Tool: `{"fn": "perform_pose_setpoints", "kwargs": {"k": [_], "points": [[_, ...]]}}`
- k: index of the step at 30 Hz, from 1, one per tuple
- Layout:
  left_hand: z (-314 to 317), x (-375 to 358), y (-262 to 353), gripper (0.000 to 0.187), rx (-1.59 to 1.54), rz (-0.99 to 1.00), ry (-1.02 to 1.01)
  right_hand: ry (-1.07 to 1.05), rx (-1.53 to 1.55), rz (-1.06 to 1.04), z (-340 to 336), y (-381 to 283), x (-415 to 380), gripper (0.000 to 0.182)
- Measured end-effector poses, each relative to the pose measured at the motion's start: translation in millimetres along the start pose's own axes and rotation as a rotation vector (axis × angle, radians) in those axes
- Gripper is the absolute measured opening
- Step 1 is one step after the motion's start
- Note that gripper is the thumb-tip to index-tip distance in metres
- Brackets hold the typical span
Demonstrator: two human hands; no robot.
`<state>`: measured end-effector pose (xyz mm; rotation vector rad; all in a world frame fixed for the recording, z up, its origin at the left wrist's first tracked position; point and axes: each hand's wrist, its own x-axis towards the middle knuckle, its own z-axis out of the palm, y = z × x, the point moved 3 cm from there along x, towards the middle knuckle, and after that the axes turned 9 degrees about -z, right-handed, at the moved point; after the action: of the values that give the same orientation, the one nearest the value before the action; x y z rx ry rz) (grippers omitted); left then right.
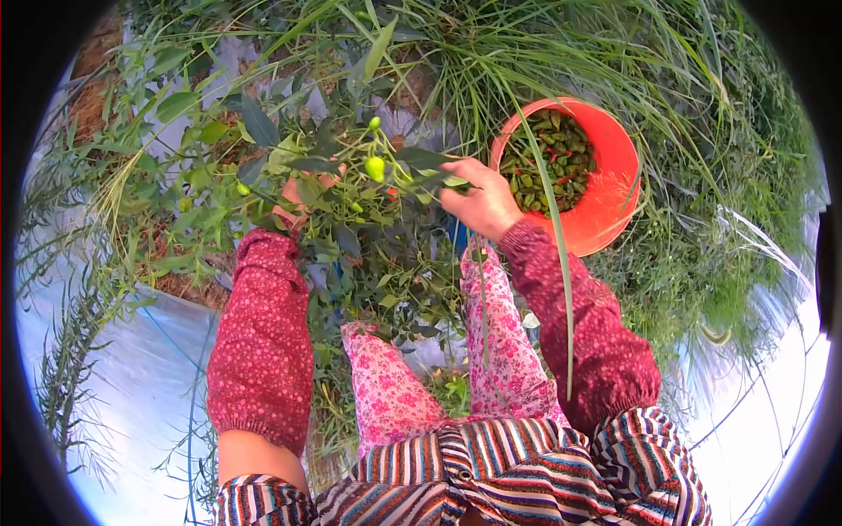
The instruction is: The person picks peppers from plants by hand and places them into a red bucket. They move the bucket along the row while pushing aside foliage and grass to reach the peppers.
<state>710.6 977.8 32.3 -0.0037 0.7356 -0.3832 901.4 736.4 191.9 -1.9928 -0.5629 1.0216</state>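
The person stands over a pepper plant (351, 202) that fills the middle of the view, its dark leaves spreading from about nine o'clock to the centre. The right hand (478, 203) reaches in from three o'clock of the plant, its fingers closed together on a stem or leaf at the plant's right edge; whether a pepper sits inside that grip cannot be told. The left hand (298, 197) is pushed deep into the leaves on the nine o'clock side, mostly hidden by them, so its grip cannot be made out. Two small green peppers (374, 165) hang on the plant between the hands, one above the other, toward twelve o'clock of the right hand's fingertips and just beside them.

An orange bucket (614, 188) sits on the ground at about two o'clock of the right hand, near the wrist, and holds a heap of picked peppers (553, 158), mostly green with a few red. Long grass (561, 53) arches over the bucket from twelve o'clock, and one blade crosses its rim. Pale plastic sheeting (140, 368) covers the ground at seven o'clock. Both arms wear red patterned sleeves (263, 351).
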Motion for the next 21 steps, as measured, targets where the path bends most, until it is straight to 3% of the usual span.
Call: {"fn": "perform_pose_setpoints", "kwargs": {"k": [1,2,3,4,6,7,8,10,12,13,14,16,17,18,19,21], "points": [[6.3,-2.6,-0.5,0.036,0.194,0.095,-0.001,-0.051,-0.199,-0.124,10.8,7.3,9.6,0.034],[31.3,-11.1,-1.6,0.034,0.392,0.112,0.158,-0.100,-0.398,-0.247,20.9,9.6,14.4,0.033],[55.9,-20.1,-2.8,0.033,0.588,0.101,0.321,-0.089,-0.468,-0.517,23.8,-10.0,17.8,0.036],[40.7,-16.8,-2.3,0.033,0.591,0.103,0.317,-0.235,-0.556,-0.359,28.6,-17.6,18.0,0.032],[-11.5,-1.8,-3.9,0.037,0.349,0.124,0.177,-0.250,-0.624,-0.383,39.9,-6.5,12.7,0.031],[-10.0,-1.8,-3.2,0.037,0.442,0.202,0.120,-0.253,-0.647,-0.341,42.0,-9.9,9.4,0.035],[-9.8,-2.1,-2.7,0.036,0.528,0.287,0.067,-0.260,-0.526,-0.286,37.4,-13.7,6.0,0.036],[-10.0,5.0,-14.3,0.035,0.287,0.070,0.061,-0.380,-0.265,-0.058,24.7,-31.1,-5.4,0.036],[10.0,-0.9,-20.6,0.029,0.354,0.041,0.087,-0.534,-0.026,-0.142,23.2,-32.8,-13.7,0.036],[8.9,0.8,-16.0,0.025,0.878,0.160,0.103,-0.537,0.042,-0.181,20.8,-34.4,-18.7,0.032],[24.6,-0.8,-18.9,0.021,0.744,0.177,0.053,-0.540,0.113,-0.216,17.1,-40.2,-23.5,0.030],[57.4,-4.4,-24.7,0.013,0.474,0.199,-0.055,-0.342,0.418,-0.055,3.7,-35.5,-40.0,0.017],[67.1,-11.1,-25.5,0.011,0.872,0.151,0.091,-0.361,0.350,0.153,-7.5,-26.2,-45.9,0.012],[61.8,-15.6,-22.8,0.014,1.201,0.173,0.103,-0.380,0.282,0.359,-21.0,-15.1,-52.1,0.008],[57.3,-20.3,-19.8,0.018,1.526,0.213,0.117,-0.244,0.326,0.396,-33.4,-5.8,-54.3,0.006],[53.3,-32.3,-25.7,0.017,1.488,0.185,0.231,-0.045,0.323,0.420,-58.9,26.8,-60.5,0.006]]}}
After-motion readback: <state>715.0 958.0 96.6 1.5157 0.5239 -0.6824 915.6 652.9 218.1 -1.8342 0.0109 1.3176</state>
